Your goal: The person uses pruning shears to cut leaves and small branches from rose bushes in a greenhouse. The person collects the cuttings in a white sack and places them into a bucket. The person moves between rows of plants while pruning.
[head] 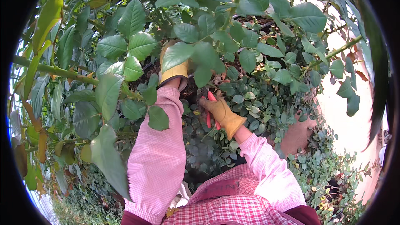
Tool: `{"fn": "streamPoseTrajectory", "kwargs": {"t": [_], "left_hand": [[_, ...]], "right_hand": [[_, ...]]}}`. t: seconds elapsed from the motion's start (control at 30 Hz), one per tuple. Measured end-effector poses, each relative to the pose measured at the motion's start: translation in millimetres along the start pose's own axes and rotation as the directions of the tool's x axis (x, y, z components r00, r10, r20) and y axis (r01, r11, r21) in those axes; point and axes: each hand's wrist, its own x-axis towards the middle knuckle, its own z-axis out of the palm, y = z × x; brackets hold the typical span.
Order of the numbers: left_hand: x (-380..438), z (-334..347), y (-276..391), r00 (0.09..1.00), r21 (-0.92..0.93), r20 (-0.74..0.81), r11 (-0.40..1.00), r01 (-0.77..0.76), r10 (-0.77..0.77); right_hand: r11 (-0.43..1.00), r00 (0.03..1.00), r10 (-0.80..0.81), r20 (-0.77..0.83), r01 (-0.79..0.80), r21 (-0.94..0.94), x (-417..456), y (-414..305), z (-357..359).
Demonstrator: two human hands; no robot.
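Observation:
My right hand (218, 112), in a tan work glove, grips pruning shears (211, 96) with red handles. Their blades point up toward the base of the plants and are partly lost among leaves. To the left, my left hand (173, 64) wears a yellow glove and reaches in among rose stems. Leaves cover its fingers, so what it touches cannot be seen. A rose leaf (178, 57) hangs right over that glove. Below the shears spreads a mass of cut or fallen leafy stems (256, 106).
A thick thorny stem (59, 71) crosses from the left, and another stem (334, 51) slants in from the right. An upright stem (236, 1) rises at the top. Beyond the foliage on the right runs a sunlit path (340, 125). Dark growing-bed edging (265, 25) shows behind the leaves.

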Motion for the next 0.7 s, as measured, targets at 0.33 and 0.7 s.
{"fn": "streamPoseTrajectory", "kwargs": {"t": [0.33,0.7], "left_hand": [[-192,-15,-27,0.828,-0.261,0.425,0.826,0.500,-0.367],[-272,-22,-49,0.722,-0.490,0.623,0.570,0.660,-0.301]], "right_hand": [[0.992,0.910,-0.117,-0.399,0.130,0.005,-100,20,-13],[0.858,0.790,-0.381,-0.480,0.108,-0.503,-137,70,21]]}}
